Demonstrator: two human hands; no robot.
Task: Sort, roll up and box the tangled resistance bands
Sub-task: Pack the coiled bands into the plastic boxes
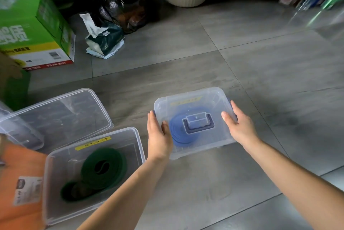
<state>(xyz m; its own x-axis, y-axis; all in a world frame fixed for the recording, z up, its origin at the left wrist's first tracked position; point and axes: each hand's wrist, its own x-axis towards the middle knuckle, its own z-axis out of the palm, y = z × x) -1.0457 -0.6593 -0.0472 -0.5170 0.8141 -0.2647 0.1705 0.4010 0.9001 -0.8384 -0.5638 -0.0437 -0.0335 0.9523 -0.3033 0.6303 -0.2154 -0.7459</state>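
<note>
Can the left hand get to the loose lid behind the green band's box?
Probably yes: the left hand only presses the closed box, and the loose lid lies uncovered to its left.

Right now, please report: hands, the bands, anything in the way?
Hands: left hand, right hand flat against sides of lidded box. Inside, blue band rolled. In open box, green band rolled; loose lid beside. Closest: open box, by left forearm.

Left grip [158,137] and right grip [237,127] outstretched, flat
</note>
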